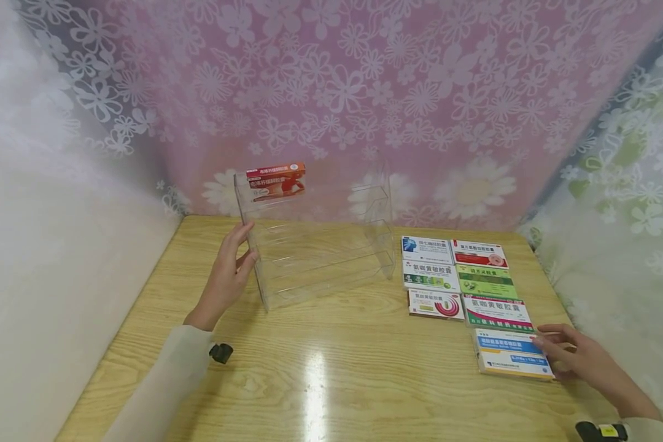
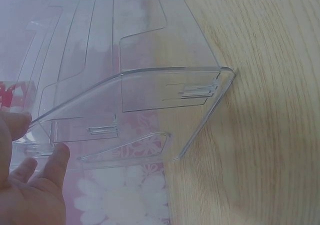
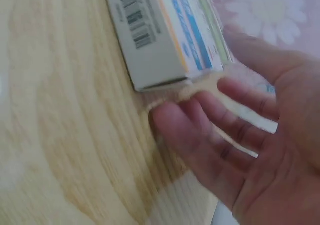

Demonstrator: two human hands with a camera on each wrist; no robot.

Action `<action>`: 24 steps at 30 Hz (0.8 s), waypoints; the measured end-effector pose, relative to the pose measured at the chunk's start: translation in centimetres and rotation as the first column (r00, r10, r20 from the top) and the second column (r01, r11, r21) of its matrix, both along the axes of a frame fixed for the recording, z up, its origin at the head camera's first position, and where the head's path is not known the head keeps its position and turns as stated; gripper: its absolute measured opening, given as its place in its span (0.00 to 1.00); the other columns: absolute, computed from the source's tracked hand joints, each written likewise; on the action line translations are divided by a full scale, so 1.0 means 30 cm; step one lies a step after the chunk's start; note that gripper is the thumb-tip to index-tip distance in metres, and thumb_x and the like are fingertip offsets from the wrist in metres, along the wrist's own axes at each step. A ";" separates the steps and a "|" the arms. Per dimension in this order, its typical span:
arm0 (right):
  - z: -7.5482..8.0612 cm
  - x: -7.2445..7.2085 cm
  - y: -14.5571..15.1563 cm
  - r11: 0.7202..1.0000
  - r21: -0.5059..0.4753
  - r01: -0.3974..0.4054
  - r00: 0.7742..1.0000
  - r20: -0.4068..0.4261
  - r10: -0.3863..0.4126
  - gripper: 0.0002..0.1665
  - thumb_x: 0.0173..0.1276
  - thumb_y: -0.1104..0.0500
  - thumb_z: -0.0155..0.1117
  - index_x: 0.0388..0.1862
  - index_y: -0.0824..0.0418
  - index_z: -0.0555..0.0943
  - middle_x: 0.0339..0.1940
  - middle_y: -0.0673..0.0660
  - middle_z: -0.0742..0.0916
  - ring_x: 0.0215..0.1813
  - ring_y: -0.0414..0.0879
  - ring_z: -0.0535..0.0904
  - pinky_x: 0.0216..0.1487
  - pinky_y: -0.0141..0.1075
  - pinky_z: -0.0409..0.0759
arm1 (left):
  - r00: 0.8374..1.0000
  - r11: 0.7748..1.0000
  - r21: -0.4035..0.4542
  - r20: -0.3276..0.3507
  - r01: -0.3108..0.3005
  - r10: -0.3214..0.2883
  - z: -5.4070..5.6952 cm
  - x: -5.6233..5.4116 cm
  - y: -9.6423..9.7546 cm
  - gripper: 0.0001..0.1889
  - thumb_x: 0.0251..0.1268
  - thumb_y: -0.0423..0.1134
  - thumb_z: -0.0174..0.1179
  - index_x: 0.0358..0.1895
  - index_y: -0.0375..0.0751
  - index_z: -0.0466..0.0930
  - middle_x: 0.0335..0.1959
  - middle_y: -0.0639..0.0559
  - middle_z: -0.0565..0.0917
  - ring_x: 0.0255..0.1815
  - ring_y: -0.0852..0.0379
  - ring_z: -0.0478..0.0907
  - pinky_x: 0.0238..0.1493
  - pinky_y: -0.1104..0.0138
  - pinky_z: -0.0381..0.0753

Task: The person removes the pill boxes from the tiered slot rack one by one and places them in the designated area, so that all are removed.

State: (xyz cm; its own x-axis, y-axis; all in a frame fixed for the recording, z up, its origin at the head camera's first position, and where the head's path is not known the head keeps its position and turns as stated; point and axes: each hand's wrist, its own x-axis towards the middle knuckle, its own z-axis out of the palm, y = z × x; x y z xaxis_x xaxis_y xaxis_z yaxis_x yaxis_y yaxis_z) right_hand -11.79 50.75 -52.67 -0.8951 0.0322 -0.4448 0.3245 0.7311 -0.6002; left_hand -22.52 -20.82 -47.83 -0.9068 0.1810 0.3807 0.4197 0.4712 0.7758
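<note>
A clear plastic tiered display rack stands at the back left of the table. My left hand holds its left side panel by the edge, the thumb and fingers on either face in the left wrist view. A red medicine box sits in the rack's top tier at the left. At the right, my right hand is at the right end of a blue-and-white medicine box that lies flat, with loosely bent fingers spread around that end. In the right wrist view, the box's barcode side shows.
Several more medicine boxes lie in two columns behind the blue-and-white one, among them a green box and a white box with pink rings. Flowered cloth hangs behind the wooden table.
</note>
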 end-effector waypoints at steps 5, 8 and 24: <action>-0.005 -0.010 -0.029 0.994 0.097 -0.042 0.998 -0.046 0.047 0.51 0.83 0.37 0.64 0.81 0.74 0.60 0.59 0.73 0.84 0.51 0.53 0.83 0.37 0.37 0.91 | 1.000 1.000 0.009 -0.001 -0.002 0.002 0.001 -0.001 -0.002 0.32 0.90 0.36 0.52 0.89 0.49 0.56 0.90 0.40 0.50 0.86 0.32 0.58 0.76 0.36 0.77; -0.007 -0.014 -0.040 0.994 0.104 -0.035 0.997 -0.060 0.041 0.52 0.82 0.35 0.65 0.82 0.72 0.60 0.59 0.74 0.82 0.51 0.54 0.82 0.37 0.38 0.92 | 1.000 1.000 0.011 0.000 0.000 0.000 0.002 -0.001 -0.003 0.32 0.90 0.36 0.52 0.89 0.49 0.56 0.90 0.39 0.49 0.87 0.32 0.57 0.76 0.36 0.77; 0.000 -0.035 -0.041 0.986 0.164 0.006 0.996 -0.088 0.009 0.58 0.83 0.30 0.58 0.84 0.75 0.55 0.59 0.78 0.81 0.49 0.57 0.86 0.37 0.40 0.93 | 1.000 1.000 0.007 -0.004 0.001 -0.001 0.003 0.006 -0.002 0.32 0.90 0.35 0.52 0.89 0.50 0.55 0.90 0.37 0.50 0.86 0.31 0.58 0.76 0.35 0.76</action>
